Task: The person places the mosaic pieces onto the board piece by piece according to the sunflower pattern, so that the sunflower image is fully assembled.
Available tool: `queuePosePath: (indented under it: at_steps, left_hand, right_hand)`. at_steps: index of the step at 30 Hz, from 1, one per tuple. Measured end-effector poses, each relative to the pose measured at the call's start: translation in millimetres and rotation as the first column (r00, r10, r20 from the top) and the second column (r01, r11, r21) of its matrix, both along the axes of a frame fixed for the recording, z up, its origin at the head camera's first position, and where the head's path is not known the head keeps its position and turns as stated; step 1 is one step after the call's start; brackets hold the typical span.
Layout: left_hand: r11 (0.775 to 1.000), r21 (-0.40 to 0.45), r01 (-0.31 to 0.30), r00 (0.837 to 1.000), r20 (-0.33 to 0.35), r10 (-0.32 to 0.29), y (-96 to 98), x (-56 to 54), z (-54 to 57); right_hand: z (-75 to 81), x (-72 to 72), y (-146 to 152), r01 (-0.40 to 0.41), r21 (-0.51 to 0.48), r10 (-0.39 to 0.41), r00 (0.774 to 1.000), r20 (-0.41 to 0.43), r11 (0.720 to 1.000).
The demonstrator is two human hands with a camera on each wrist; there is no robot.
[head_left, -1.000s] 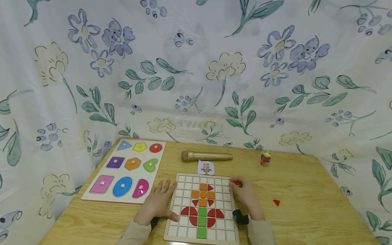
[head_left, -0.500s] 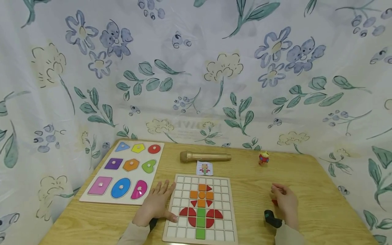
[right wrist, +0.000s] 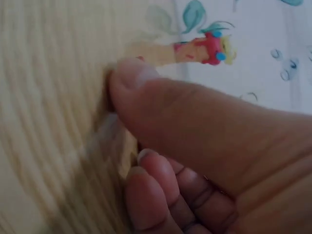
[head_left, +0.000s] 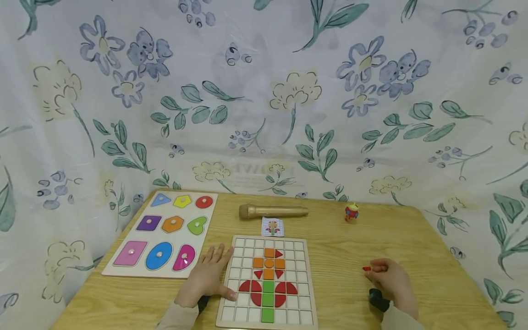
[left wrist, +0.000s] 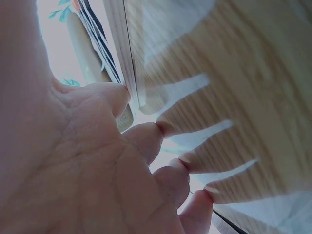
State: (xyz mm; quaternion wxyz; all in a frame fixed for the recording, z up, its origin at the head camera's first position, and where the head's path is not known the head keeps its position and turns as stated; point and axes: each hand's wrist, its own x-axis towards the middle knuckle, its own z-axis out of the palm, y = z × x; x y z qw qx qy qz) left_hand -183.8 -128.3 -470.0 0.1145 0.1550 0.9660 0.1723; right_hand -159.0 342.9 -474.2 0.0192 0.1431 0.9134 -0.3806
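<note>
My right hand (head_left: 389, 279) is over the table to the right of the grid board, pinching a small red triangle (head_left: 366, 269) between thumb and fingertips. In the right wrist view the thumb of my right hand (right wrist: 195, 131) hides most of the piece. My left hand (head_left: 206, 277) lies with fingers spread at the left side of the grid board (head_left: 305, 302), its thumb on the edge. On that board, orange squares, an orange circle, red triangles, red quarter-rounds and green squares form a flower. The left wrist view shows the palm of my left hand (left wrist: 112, 161) and its fingertips touching the wood.
A shape puzzle board (head_left: 173, 240) with knobbed pieces lies at the left. Behind the grid board are a small picture card (head_left: 272, 227) and a gold toy microphone (head_left: 274, 211). A small toy figure (head_left: 351, 212) stands at the back right. A floral curtain (head_left: 264, 137) hangs behind the table.
My right hand has left the board's top right corner, moved right and picked up the red triangle from the table. My left hand has stayed on the board's left side.
</note>
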Motion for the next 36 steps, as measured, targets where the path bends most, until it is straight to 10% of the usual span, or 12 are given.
queuePosePath:
  at_steps: [14, 36]
  left_hand:
    - [1.0, 0.015, 0.011, 1.0, -0.015, -0.01, -2.9, 0.8, 0.0]
    - [0.999, 0.03, 0.026, 0.999, -0.025, -0.025, -2.2, 3.2, -0.3]
  right_hand:
    - [-7.5, -28.5, -69, -0.012, 0.192, 0.057, 0.972, -0.229, 0.981]
    - [3.3, -58.8, -190, -0.254, -0.008, 0.242, 0.931, -0.274, 0.967]
